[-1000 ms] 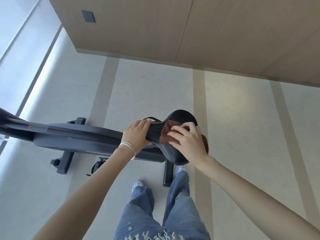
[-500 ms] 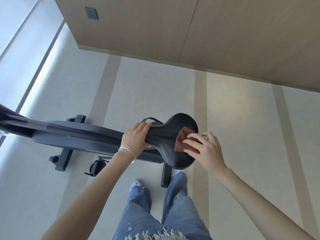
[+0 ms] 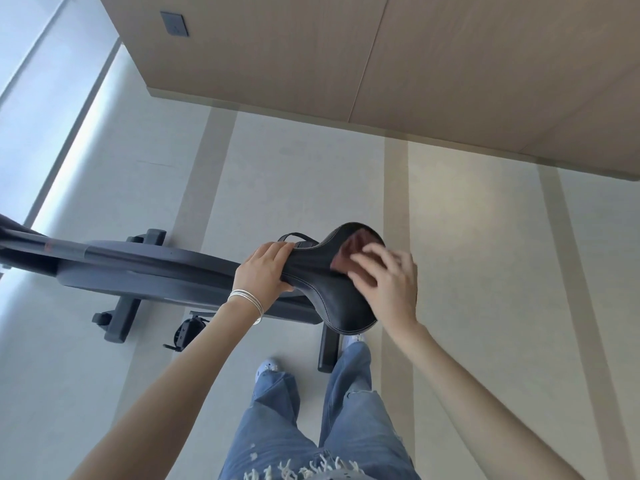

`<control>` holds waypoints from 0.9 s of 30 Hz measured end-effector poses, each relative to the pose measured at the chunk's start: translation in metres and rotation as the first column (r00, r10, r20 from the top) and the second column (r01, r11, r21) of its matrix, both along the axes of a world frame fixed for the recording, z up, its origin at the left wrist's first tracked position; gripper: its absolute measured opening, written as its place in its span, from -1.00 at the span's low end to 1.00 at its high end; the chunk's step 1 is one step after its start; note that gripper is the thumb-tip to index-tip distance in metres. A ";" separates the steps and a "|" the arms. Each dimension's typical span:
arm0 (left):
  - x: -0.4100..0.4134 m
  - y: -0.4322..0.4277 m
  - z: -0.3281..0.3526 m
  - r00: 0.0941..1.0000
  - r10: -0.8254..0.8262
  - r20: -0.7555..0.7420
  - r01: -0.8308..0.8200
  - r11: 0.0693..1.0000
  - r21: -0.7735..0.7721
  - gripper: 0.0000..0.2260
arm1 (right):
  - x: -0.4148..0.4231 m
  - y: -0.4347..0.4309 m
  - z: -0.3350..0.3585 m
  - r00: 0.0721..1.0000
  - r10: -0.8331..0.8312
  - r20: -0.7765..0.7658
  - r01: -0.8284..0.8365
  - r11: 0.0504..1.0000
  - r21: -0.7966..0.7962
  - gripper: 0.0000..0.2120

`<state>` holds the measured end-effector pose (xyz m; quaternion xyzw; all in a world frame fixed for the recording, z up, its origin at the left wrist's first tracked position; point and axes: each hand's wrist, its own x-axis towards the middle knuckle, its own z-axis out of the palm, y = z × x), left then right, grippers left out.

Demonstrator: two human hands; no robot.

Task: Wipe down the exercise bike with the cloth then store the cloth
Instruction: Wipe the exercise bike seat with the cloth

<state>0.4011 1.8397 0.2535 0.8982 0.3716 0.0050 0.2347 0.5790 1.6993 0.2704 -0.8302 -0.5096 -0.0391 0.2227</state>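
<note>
A dark grey exercise bike (image 3: 145, 268) stands on the pale floor, its frame running left to right. Its black saddle (image 3: 332, 299) is at centre right. My left hand (image 3: 265, 271) grips the saddle's narrow nose. My right hand (image 3: 388, 282) presses a reddish-brown cloth (image 3: 351, 252) flat against the wide rear part of the saddle, fingers spread over it. Most of the cloth is hidden under that hand.
A wood-panelled wall (image 3: 381, 64) with a dark switch plate (image 3: 174, 24) rises beyond the bike. A bright window strip (image 3: 41, 98) runs along the left. A pedal (image 3: 187, 332) and the bike's floor feet (image 3: 119, 320) sit below the frame. My jeans-clad legs (image 3: 311, 427) stand beside the rear foot.
My right hand has slid the cloth from the saddle's middle toward its wide rear end and far edge. My left hand has kept its grip on the nose.
</note>
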 end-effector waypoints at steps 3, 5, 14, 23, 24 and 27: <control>-0.001 0.001 0.000 1.000 -0.004 0.006 0.004 1.000 0.003 -0.37 | -0.009 -0.011 -0.005 0.996 0.033 0.087 -0.033 0.999 -0.001 -0.84; -0.001 0.002 0.000 1.000 -0.010 -0.005 0.010 1.000 0.010 -0.37 | -0.004 0.009 0.001 0.982 0.143 0.124 -0.138 0.989 -0.048 -0.82; -0.001 0.002 -0.001 1.000 -0.003 -0.018 0.003 1.000 0.025 -0.37 | 0.055 0.086 0.009 0.984 0.009 -0.179 -0.064 0.950 -0.304 -0.71; -0.008 0.005 -0.005 0.995 -0.075 -0.067 0.082 0.990 0.113 -0.31 | -0.015 -0.024 -0.009 0.989 0.103 0.108 -0.110 0.992 0.060 -0.85; -0.010 0.005 -0.006 0.992 -0.081 -0.096 0.095 0.985 0.144 -0.31 | -0.020 -0.032 -0.010 0.981 0.142 0.134 -0.150 0.987 0.058 -0.86; -0.026 0.007 -0.009 0.990 0.006 -0.140 0.018 0.985 0.169 -0.28 | -0.038 -0.041 -0.012 0.923 0.302 0.239 -0.305 0.952 -0.024 -0.88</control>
